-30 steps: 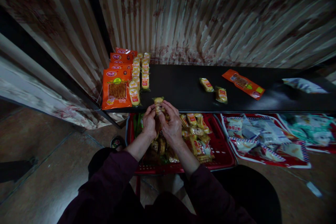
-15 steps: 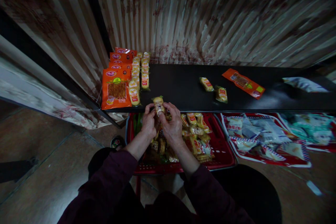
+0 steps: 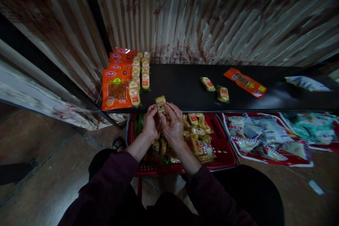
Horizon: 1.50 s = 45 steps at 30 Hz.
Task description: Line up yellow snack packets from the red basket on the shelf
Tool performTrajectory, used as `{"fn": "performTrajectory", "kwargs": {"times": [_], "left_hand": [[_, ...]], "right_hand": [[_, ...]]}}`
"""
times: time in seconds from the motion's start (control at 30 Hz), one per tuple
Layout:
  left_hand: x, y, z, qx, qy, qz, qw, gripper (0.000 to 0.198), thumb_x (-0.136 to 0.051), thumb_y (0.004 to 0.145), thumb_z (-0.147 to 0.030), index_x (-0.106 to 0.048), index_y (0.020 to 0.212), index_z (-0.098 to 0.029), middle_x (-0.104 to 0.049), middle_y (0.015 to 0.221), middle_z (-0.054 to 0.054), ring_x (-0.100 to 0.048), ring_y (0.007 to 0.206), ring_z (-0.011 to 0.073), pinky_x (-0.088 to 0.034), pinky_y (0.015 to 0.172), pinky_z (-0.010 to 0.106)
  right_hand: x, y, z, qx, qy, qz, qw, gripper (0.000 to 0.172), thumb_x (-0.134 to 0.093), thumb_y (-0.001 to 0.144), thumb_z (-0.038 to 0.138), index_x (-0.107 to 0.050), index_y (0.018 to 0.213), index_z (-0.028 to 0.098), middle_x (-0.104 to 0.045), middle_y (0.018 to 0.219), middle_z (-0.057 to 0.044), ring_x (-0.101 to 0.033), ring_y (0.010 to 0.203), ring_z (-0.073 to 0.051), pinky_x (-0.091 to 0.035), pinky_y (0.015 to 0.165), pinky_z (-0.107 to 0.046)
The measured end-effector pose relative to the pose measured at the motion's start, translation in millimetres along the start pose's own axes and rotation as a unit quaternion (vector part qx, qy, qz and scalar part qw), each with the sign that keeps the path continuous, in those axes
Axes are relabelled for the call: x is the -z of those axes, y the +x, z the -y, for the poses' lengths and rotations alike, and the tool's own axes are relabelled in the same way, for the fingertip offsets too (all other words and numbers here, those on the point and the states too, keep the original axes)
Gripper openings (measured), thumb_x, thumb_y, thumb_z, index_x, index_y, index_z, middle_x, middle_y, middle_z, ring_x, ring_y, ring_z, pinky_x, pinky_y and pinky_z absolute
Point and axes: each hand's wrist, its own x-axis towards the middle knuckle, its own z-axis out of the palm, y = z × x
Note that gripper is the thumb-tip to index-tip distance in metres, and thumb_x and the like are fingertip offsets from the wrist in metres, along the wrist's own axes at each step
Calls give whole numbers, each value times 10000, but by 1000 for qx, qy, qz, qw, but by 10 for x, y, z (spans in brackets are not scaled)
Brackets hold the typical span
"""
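Both hands meet at the front edge of a black shelf (image 3: 185, 88). My left hand (image 3: 150, 122) and my right hand (image 3: 173, 125) are closed together on small yellow snack packets (image 3: 160, 102), the top one sticking up above the fingers. Just below them stands a red basket (image 3: 225, 155) heaped with several more yellow snack packets (image 3: 197, 132). On the shelf's left end, rows of the same yellow packets (image 3: 139, 77) lie beside a stack of orange snack bags (image 3: 117, 90).
Two loose yellow packets (image 3: 215, 90) and a single orange bag (image 3: 245, 83) lie mid-shelf, with a pale wrapper (image 3: 307, 83) at the far right. Red-and-white bags (image 3: 265, 139) sit under the shelf to the right. A corrugated wall (image 3: 212, 17) rises behind.
Both hands have lifted the packets slightly toward the shelf edge and drawn closer together; the view has shifted a little.
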Motion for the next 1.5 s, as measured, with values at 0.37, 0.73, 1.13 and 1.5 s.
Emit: {"fn": "performTrajectory", "kwargs": {"times": [0.37,0.73,1.13,1.5], "left_hand": [[-27,-21,-13,18,-32,-2,999,191,-656,621,-152,-544,774,-180,-604,734,-43,-567,654,71,-428,646,194],[-72,-55,-84,19,-33,1,999,239,-698,626,-189,-546,810,-178,-597,737,-41,-552,631,70,-406,588,183],[-32,-14,-39,-27,22,22,999,282,-685,598,-121,-566,841,-201,-581,748,-54,-539,698,64,-404,679,180],[-70,-54,-61,-27,53,27,998,386,-734,634,-202,-636,1007,-221,-656,945,-5,-594,878,116,-431,837,250]], "right_hand": [[43,24,34,53,-36,10,998,299,-453,904,238,-626,1147,238,-604,1221,-76,-479,1150,-236,-401,1005,-459],[44,32,-51,82,-76,-7,994,245,-485,900,225,-645,1085,221,-643,1136,-76,-502,1060,-240,-447,938,-441],[52,64,-43,41,-57,-5,998,333,-510,883,351,-595,1139,155,-637,1160,-137,-550,1086,-253,-445,953,-458],[41,82,-30,-31,-23,1,999,375,-487,887,376,-551,1183,156,-636,1160,-144,-582,1075,-257,-487,908,-445]]}}
